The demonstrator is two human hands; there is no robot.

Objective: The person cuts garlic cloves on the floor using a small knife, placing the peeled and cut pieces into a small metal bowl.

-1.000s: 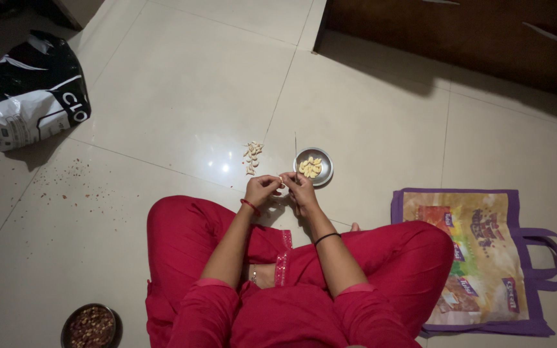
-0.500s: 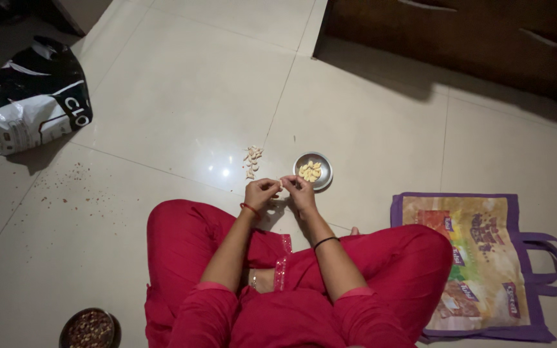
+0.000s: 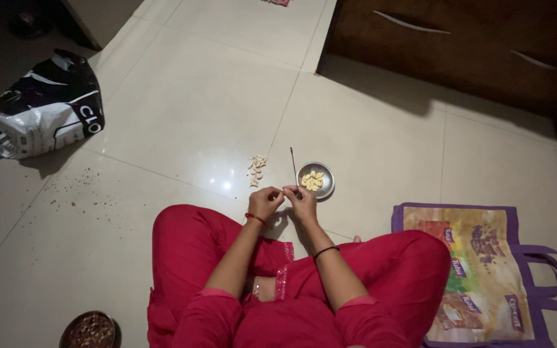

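I sit cross-legged on the tiled floor in red clothes. My left hand (image 3: 265, 201) and my right hand (image 3: 303, 200) meet in front of my knees, fingertips pinched together on a small pale piece. My right hand also grips a thin metal blade (image 3: 293, 164) that points away from me. Just beyond my right hand stands a small steel bowl (image 3: 327, 182) holding several pale yellow peeled pieces. A small heap of whitish peels (image 3: 256, 169) lies on the floor beyond my left hand.
A black-and-white plastic bag (image 3: 49, 106) lies at far left, with dark crumbs (image 3: 78, 187) scattered near it. A round bowl of brown bits (image 3: 88, 330) sits at bottom left. A purple-edged printed tote bag (image 3: 485, 270) lies at right. Dark wooden furniture (image 3: 459, 51) stands beyond.
My hands stay joined on the small piece. The thin blade, out of sight half a second ago, points up beyond my right hand again. The view has shifted slightly.
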